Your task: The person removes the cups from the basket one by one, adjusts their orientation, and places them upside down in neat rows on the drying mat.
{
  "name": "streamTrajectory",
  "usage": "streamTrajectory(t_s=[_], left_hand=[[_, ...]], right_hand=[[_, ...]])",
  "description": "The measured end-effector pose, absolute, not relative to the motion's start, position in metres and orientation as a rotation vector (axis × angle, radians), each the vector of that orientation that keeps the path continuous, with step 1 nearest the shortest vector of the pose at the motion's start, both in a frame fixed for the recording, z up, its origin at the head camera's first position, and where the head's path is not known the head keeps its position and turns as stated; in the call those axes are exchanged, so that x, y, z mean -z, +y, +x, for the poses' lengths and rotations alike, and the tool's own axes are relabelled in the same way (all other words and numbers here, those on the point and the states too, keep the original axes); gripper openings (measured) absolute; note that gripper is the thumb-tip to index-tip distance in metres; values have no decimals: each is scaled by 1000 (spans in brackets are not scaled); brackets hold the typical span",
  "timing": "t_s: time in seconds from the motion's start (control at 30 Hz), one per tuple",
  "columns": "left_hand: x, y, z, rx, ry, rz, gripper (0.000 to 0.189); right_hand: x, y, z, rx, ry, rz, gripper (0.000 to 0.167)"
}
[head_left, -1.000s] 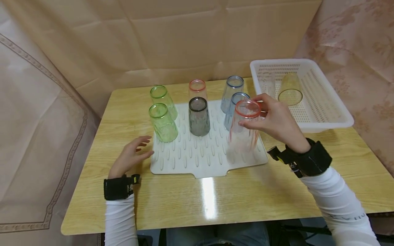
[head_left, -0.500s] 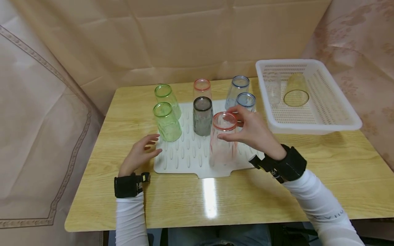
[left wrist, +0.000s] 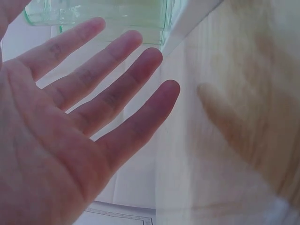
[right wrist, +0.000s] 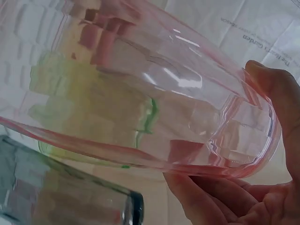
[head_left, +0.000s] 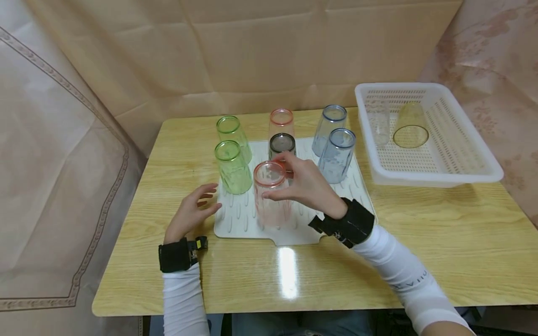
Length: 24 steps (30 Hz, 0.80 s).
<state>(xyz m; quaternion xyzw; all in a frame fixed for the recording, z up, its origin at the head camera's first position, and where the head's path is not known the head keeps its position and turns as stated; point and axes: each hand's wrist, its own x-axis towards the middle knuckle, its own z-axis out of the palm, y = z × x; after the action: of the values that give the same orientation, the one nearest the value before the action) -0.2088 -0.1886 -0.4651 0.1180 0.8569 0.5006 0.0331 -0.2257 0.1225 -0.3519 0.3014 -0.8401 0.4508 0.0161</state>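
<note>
My right hand (head_left: pixel 308 184) grips a clear glass with a pink-red tint (head_left: pixel 271 205) near its top end, between thumb and fingers. The glass is over the front of the white ribbed mat (head_left: pixel 248 228); whether it touches the mat I cannot tell. In the right wrist view the pink glass (right wrist: pixel 187 108) fills much of the picture, with the dark grey glass (right wrist: pixel 70 183) beside it. My left hand (head_left: pixel 189 214) holds nothing, its fingers spread and extended by the mat's left edge, near the front green glass (head_left: pixel 235 175).
Behind stand another green glass (head_left: pixel 235 133), a second pink glass (head_left: pixel 280 123), the grey glass (head_left: pixel 282 144) and two blue glasses (head_left: pixel 335 161). At right, a white basket (head_left: pixel 437 178) holds a yellow glass (head_left: pixel 409 123) and a clear glass (head_left: pixel 379 123).
My right hand has carried the pink glass leftward across the mat, from before the blue glasses to beside the front green glass. My left hand stays by the mat's left edge.
</note>
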Motion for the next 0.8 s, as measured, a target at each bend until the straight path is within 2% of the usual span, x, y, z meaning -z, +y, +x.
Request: streamTrajectory(t_s=[0.43,0.7,0.8], left_hand=[[470,-199,-203,-1580,2681,313,52],[445,-192,-193,-1597,2667,291,49],[449,-194,-195,-1573,2677,274,49]], right_hand=[[371,65,-236,-1412,-2500,1088,62],[381,48,-234,-1305,-2543,1091,63],[383,44,-232,-1286,-2569,1078,64]])
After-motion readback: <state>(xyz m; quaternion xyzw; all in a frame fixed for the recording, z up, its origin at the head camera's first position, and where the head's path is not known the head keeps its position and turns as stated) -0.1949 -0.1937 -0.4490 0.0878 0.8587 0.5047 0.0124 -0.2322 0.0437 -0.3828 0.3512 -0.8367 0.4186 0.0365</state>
